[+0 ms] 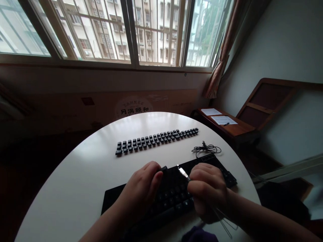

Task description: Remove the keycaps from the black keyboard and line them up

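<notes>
My left hand [145,185] is closed, pinching a black keycap [164,168] between thumb and fingers above the keyboard. In my right hand [208,188] is a keycap puller [184,173], its bright metal end pointing up and left towards the keycap without touching it. Thin wire prongs stick out below that fist. Under both hands lies a black keyboard [174,198], partly hidden by them; its far part looks dark and hard to make out. Beyond it, loose black keycaps [151,141] stand in several slanting rows on the white round table [83,168].
A coiled black cable [207,148] lies behind the keyboard's right end. Something purple [199,234] shows at the near edge. To the right is a wooden chair [237,129] with papers [223,120] and a pen. A barred window [156,33] fills the back.
</notes>
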`<state>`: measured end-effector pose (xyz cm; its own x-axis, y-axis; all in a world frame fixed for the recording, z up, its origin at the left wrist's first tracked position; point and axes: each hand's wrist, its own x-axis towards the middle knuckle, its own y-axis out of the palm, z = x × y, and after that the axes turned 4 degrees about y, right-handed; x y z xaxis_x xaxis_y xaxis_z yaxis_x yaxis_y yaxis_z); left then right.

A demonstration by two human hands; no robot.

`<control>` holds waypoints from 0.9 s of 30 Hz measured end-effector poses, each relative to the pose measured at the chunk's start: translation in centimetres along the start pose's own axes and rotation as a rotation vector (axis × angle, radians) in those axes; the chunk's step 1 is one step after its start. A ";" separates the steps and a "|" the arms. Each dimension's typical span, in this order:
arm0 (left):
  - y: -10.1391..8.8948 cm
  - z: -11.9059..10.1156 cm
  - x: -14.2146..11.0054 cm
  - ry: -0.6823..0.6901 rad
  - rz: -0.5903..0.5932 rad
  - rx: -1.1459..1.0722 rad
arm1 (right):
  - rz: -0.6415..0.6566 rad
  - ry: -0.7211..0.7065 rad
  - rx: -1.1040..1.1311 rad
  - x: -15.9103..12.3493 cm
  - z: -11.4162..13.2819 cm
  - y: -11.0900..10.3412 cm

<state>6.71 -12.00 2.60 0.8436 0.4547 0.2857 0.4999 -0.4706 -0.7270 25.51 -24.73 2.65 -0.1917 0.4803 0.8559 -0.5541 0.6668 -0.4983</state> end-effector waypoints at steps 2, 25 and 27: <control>0.1 0.1 0.0 -0.013 0.018 -0.007 | -0.030 0.085 -0.071 -0.1 -0.2 -0.5; 0.0 -0.5 0.1 -0.019 0.105 -0.045 | 0.257 0.093 0.033 -0.3 -2.1 0.0; -0.1 0.1 0.2 -0.058 0.007 -0.011 | 0.201 0.115 -0.078 0.1 -5.1 -1.6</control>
<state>6.77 -11.81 2.68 0.8344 0.4944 0.2435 0.4965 -0.4825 -0.7216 30.55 -22.83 2.80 -0.1960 0.6667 0.7191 -0.4487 0.5911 -0.6703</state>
